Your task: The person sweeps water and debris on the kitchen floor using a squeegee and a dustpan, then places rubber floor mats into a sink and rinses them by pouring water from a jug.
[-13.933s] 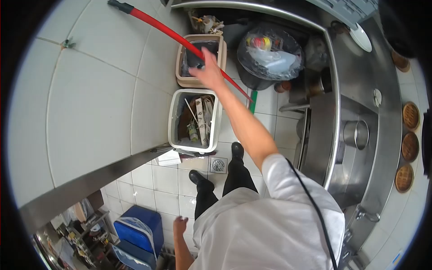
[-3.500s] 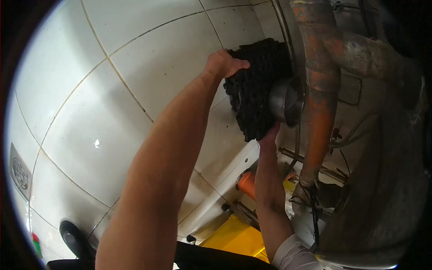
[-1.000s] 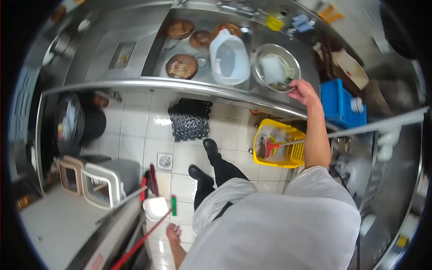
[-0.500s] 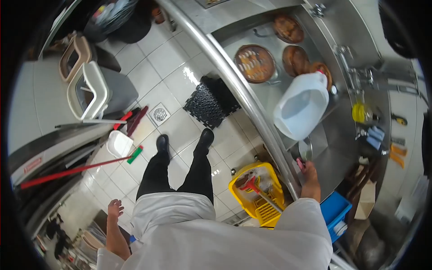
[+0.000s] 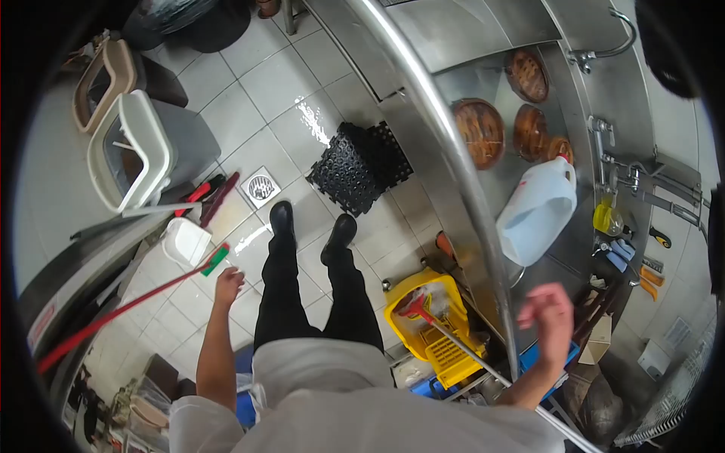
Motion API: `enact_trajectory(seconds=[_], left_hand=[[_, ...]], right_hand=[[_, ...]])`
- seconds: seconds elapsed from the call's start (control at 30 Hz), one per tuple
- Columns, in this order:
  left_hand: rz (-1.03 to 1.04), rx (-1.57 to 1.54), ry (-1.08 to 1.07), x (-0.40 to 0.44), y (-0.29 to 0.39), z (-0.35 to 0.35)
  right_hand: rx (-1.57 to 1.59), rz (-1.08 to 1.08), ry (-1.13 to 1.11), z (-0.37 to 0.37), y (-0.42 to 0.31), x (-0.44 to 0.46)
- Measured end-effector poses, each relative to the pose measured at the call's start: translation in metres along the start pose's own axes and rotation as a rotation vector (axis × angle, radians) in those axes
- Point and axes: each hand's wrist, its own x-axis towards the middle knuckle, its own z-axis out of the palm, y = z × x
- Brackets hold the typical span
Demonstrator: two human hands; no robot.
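Note:
My left hand (image 5: 229, 285) hangs over the tiled floor, its fingers loosely curled and apart, with nothing seen in it. Near it are the green head (image 5: 216, 259) of the red-handled brush and a white dustpan (image 5: 186, 240). Beyond the sink's front rail, my right hand (image 5: 547, 317) is raised and slightly blurred, fingers half bent, with nothing visible in it. It is nearest to a cut-open plastic jug (image 5: 538, 214) at the sink. Round brown baskets (image 5: 479, 134) lie in the sink. A black rubber mat (image 5: 349, 170) lies folded on the floor.
A yellow mop bucket (image 5: 453, 361) with a red-headed mop (image 5: 414, 303) stands below the sink. Two bins, one white-rimmed (image 5: 106, 177) and one beige-rimmed (image 5: 84, 98), are at the left. The metal rail (image 5: 453, 128) runs between floor and sink. A drain (image 5: 260, 187) is near my feet.
My right hand has drawn back from the metal dish handle beside the jug and is now free. My left hand has come forward, nearer the brush head. The view has shifted slightly over the sink.

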Motion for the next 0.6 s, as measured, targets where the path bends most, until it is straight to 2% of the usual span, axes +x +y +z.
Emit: enact_trajectory(seconds=[0.03,0.1,0.13,0.17,0.23,0.27,0.3,0.33,0.37,0.4,0.43,0.5,0.53,0.57,0.6], left_hand=[[0.083,0.087,-0.054,0.049,-0.001,0.016],[0.271,0.451,-0.088,0.144,0.003,0.059],[0.290,0.586,-0.178,0.173,0.027,0.083],[0.334,0.686,-0.147,0.183,0.066,0.108],[0.262,0.603,-0.198,0.259,0.088,0.158],[0.287,0.405,-0.073,0.292,0.084,0.190],[0.371,0.362,-0.099,0.320,0.095,0.218],[0.463,0.319,-0.120,0.349,0.114,0.240],[0.561,0.375,-0.121,0.381,0.125,0.264],[0.652,0.421,-0.113,0.411,0.132,0.286],[0.660,0.417,-0.104,0.443,0.139,0.304],[0.542,0.499,-0.170,0.487,0.143,0.341],[0.454,0.498,-0.314,0.502,0.148,0.352],[0.471,0.510,-0.330,0.508,0.148,0.365],[0.463,0.454,-0.357,0.507,0.144,0.371]], right_hand=[[-0.053,0.027,-0.102,0.052,0.000,0.006],[-0.083,0.048,-0.439,0.141,0.054,0.053],[-0.208,0.163,-0.479,0.178,0.083,0.090],[-0.337,0.276,-0.515,0.205,0.121,0.133],[-0.248,0.101,-0.328,0.238,0.301,0.241],[-0.073,0.298,-0.210,0.254,0.360,0.287],[0.101,0.480,-0.089,0.266,0.410,0.332],[0.104,0.470,-0.078,0.274,0.458,0.373],[0.157,0.577,-0.017,0.275,0.503,0.406],[0.201,0.682,0.035,0.272,0.543,0.441],[0.201,0.670,0.032,0.275,0.577,0.481],[0.262,0.639,0.268,0.270,0.642,0.533],[0.286,0.620,0.361,0.264,0.665,0.566],[0.244,0.505,0.495,0.260,0.663,0.590],[0.233,0.415,0.510,0.247,0.663,0.617]])
